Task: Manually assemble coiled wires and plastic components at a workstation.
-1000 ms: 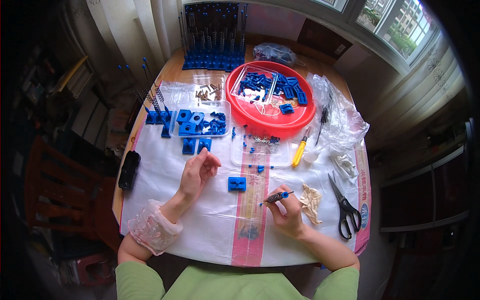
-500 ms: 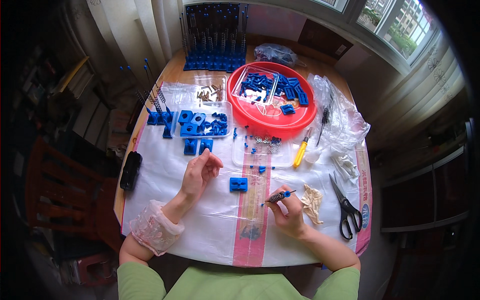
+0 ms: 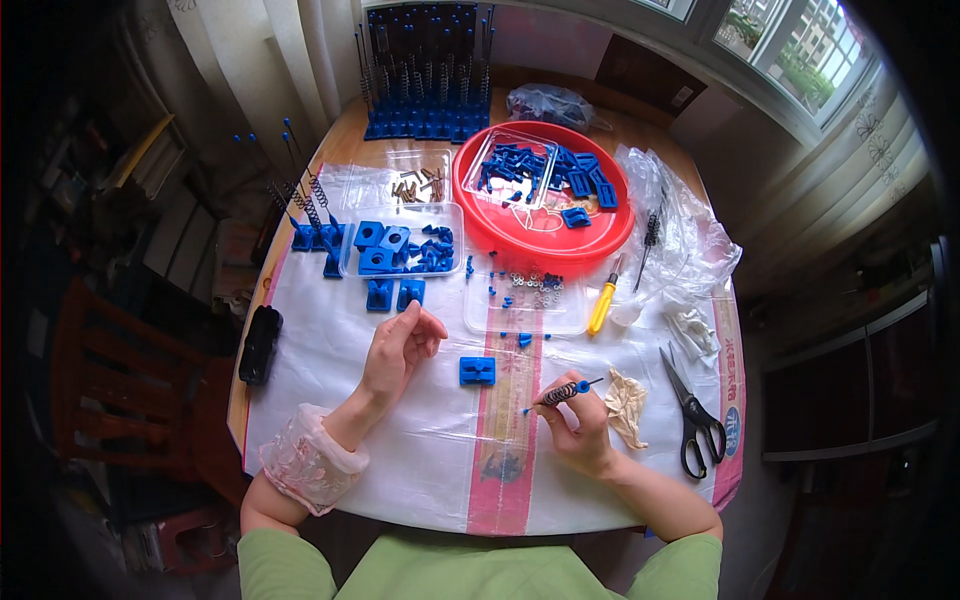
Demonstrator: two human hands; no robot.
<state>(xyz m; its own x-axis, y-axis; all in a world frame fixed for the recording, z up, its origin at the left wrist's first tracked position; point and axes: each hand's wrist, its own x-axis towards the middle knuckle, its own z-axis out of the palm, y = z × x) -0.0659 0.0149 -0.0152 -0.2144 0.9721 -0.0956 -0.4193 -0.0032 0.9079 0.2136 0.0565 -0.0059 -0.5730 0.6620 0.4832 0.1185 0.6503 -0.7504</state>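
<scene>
My right hand (image 3: 580, 430) pinches a thin dark rod with a coiled spring (image 3: 560, 396) around it, a blue collar near its upper end and a small blue tip at the other. The rod lies slanted across the fingers. Left of it, a blue plastic block (image 3: 477, 371) with a raised middle rests on the sheet. My left hand (image 3: 398, 350) hovers palm inward with its fingers loosely bent and apart, holding nothing. Its index fingertip is right by a small blue base (image 3: 410, 292); whether they touch I cannot tell. Another blue base (image 3: 379, 295) stands beside that one.
Clear trays hold blue parts (image 3: 376, 260), brass pins (image 3: 420, 188) and small nuts (image 3: 540, 288). Behind are a red basin (image 3: 545, 247) and rows of spring-topped blue bases (image 3: 428, 125). To the right lie a yellow screwdriver (image 3: 602, 308), scissors (image 3: 692, 415) and a crumpled cloth (image 3: 625, 405).
The rod and spring in my right hand have shifted very slightly to the right. My left hand stays in nearly the same place, and the blue parts have not moved.
</scene>
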